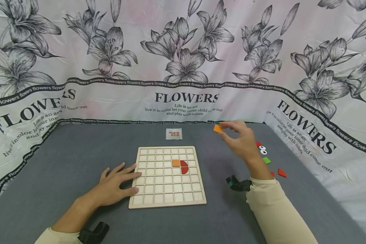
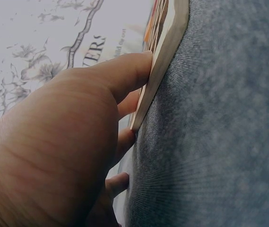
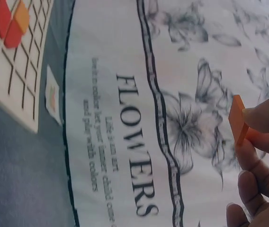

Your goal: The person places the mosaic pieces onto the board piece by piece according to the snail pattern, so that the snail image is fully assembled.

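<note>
A wooden grid board [image 1: 163, 205] lies on the grey table. Set in its cells are an orange square tile [image 1: 176, 163] and two red quarter-round tiles [image 1: 184, 167] that form a half circle. My left hand [image 1: 117, 184] rests on the board's left edge with its fingers spread; in the left wrist view the thumb [image 2: 130, 71] touches the wooden side. Raised above the table to the right of the board, my right hand [image 1: 238, 139] pinches another orange square tile [image 1: 217, 128] between thumb and fingertips. The right wrist view shows this orange tile [image 3: 237, 120] edge-on.
Behind the board lies a small pattern card [image 1: 174, 134]. Beyond my right forearm are loose pieces: white rings [image 1: 263, 152], a green tile [image 1: 266, 160] and red tiles [image 1: 282, 173]. A flower-printed cloth [image 1: 183, 101] hangs along the back and sides of the table.
</note>
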Demonstrator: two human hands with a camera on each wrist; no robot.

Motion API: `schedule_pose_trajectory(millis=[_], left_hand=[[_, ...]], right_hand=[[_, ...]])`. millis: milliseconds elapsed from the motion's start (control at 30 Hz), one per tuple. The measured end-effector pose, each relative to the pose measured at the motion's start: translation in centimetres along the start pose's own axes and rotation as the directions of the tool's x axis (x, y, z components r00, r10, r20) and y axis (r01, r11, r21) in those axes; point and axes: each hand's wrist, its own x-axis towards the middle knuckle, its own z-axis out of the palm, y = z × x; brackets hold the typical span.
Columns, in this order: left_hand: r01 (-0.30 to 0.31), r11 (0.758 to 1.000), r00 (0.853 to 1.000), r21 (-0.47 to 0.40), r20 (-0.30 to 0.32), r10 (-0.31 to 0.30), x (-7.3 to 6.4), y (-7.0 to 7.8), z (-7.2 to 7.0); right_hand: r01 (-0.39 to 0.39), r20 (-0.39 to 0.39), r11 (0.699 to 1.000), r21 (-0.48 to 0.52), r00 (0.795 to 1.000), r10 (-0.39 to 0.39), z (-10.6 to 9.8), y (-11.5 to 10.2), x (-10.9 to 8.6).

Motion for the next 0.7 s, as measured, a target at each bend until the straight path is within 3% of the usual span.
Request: schedule_pose_trajectory(millis=[200,700], left_hand=[[0.003,1.000,1.000,0.000,0.005,-0.003,0.1,0.0,0.0],[0.004,1.000,1.000,0.015,-0.010,-0.004,0.1,0.1,0.1]], right_hand=[[0.054,0.055,0.993,0.100,0.997,-0.060,1.5,-1.7,-0.4],[0.094,0.185,0.982,0.163,0.975,-0.124,6.0,-3.8,-2.2]])
